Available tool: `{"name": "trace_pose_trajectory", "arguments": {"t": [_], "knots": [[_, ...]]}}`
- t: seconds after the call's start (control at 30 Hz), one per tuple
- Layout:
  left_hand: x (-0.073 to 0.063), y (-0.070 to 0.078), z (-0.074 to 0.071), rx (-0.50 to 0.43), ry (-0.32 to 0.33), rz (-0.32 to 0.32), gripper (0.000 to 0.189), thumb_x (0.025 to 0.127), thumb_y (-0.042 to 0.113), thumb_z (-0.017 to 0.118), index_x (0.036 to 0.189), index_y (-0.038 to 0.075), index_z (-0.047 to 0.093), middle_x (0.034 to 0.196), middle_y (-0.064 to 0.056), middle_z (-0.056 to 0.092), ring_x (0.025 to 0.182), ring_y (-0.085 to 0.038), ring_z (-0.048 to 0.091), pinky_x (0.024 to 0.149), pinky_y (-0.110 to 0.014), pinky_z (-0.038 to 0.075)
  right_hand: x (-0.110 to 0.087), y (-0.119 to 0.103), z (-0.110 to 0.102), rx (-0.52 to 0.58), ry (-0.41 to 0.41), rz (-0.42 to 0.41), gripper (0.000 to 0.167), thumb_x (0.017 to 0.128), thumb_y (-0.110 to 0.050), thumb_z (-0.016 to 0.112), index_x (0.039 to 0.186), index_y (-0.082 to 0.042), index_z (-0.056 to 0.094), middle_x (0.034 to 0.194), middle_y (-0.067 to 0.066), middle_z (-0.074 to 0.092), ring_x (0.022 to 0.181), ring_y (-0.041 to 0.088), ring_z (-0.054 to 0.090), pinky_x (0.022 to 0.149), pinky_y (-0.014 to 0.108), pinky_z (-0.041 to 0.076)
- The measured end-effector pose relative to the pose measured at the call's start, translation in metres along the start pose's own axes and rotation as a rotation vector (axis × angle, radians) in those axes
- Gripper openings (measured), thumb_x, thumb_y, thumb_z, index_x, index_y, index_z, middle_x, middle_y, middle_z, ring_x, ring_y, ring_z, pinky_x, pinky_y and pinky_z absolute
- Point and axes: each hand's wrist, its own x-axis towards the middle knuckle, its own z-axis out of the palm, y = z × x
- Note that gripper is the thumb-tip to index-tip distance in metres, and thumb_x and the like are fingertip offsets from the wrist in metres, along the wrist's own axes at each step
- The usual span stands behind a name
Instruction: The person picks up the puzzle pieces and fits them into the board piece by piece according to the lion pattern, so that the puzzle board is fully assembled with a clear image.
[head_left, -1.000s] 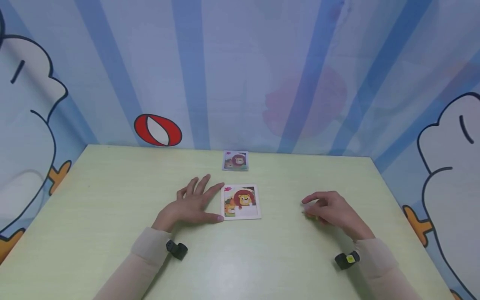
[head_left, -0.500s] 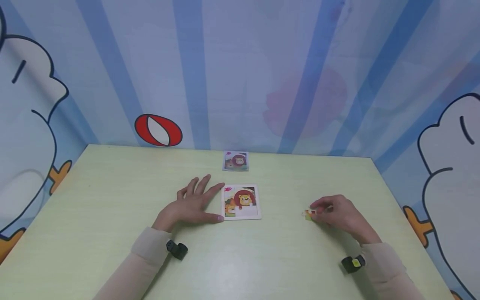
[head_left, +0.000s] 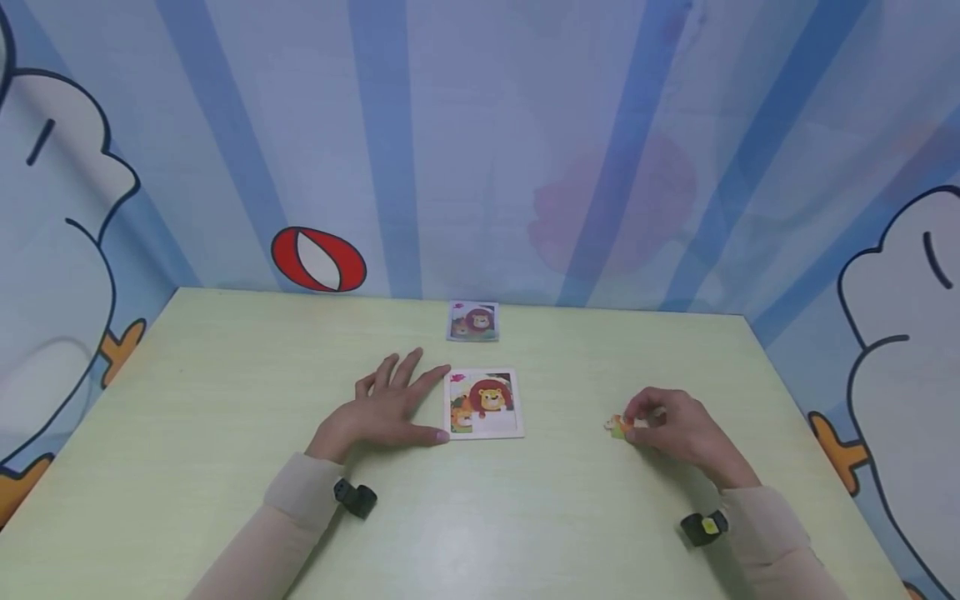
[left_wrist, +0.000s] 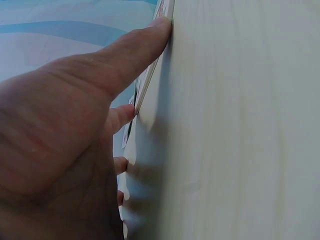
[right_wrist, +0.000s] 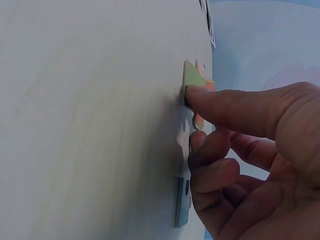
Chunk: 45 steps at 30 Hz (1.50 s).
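A square jigsaw puzzle (head_left: pixel 492 400) with a white frame and a lion picture lies mid-table; its lower right part shows bare white. My left hand (head_left: pixel 384 415) rests at its left side, thumb and forefinger spread, their tips at the frame's edge. In the left wrist view the thumb lies along the puzzle's edge (left_wrist: pixel 148 82). To the right, my right hand (head_left: pixel 675 429) pinches a small green and orange puzzle piece (right_wrist: pixel 192 75) between thumb and fingers, partly hidden by them. Below the curled fingers, another puzzle piece (right_wrist: pixel 181 205) lies on the table.
A smaller lion picture card (head_left: pixel 473 322) lies near the table's back edge, behind the puzzle. The pale wooden table (head_left: pixel 300 333) meets a blue striped backdrop (head_left: pixel 487 167) at the back and sides. Each wrist wears a small black camera.
My right hand has shifted a little right and nearer to me, and the pinched puzzle piece has come into view and turned slightly. The left hand and the puzzle stay in place.
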Motion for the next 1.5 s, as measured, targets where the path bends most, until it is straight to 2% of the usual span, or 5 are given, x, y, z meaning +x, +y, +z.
{"name": "trace_pose_trajectory", "arguments": {"t": [0.17,0.43,0.8,1.27,1.5], "knots": [[0.001,0.0,0.0,-0.002,-0.004,-0.003,0.105,0.089,0.063,0.077,0.173,0.038,0.019,0.184,-0.009,-0.006,0.167,-0.048,-0.007,0.126,-0.077,0.01,0.003,-0.002,0.006,0.039,0.039,0.002,0.016,0.095,-0.017,0.08,0.106,-0.01,0.071,0.102,0.007,0.073,0.091,0.019,0.062,0.081,0.034,0.052],[0.002,-0.002,0.001,-0.005,0.005,-0.002,0.104,0.088,0.062,0.078,0.172,0.038,0.02,0.184,-0.009,-0.006,0.167,-0.047,-0.007,0.126,-0.077,0.01,0.005,-0.005,0.008,0.108,0.101,0.01,0.03,0.102,-0.038,0.075,0.119,-0.013,0.076,0.102,0.007,0.081,0.087,0.017,0.068,0.073,0.03,0.053],[0.002,-0.002,0.001,-0.01,0.002,0.0,0.104,0.089,0.062,0.077,0.172,0.039,0.02,0.184,-0.008,-0.006,0.167,-0.047,-0.007,0.126,-0.077,0.01,0.008,-0.012,0.011,0.194,0.123,0.013,0.028,0.1,-0.037,0.077,0.12,-0.017,0.081,0.102,0.008,0.08,0.077,0.018,0.062,0.062,0.029,0.052],[0.002,-0.002,0.001,-0.002,0.005,0.006,0.103,0.09,0.061,0.077,0.172,0.038,0.02,0.184,-0.009,-0.006,0.167,-0.047,-0.007,0.126,-0.077,0.01,0.013,-0.022,0.017,0.206,0.132,-0.046,0.026,0.1,-0.038,0.078,0.118,-0.021,0.083,0.122,0.006,0.081,0.097,0.013,0.069,0.076,0.025,0.054],[0.002,-0.002,0.001,-0.001,0.0,0.001,0.104,0.089,0.062,0.077,0.173,0.038,0.02,0.184,-0.009,-0.006,0.167,-0.047,-0.008,0.126,-0.078,0.01,0.018,-0.028,0.023,0.249,0.123,-0.066,0.025,0.099,-0.036,0.079,0.118,-0.02,0.084,0.121,0.005,0.082,0.105,0.013,0.071,0.081,0.023,0.055]]}}
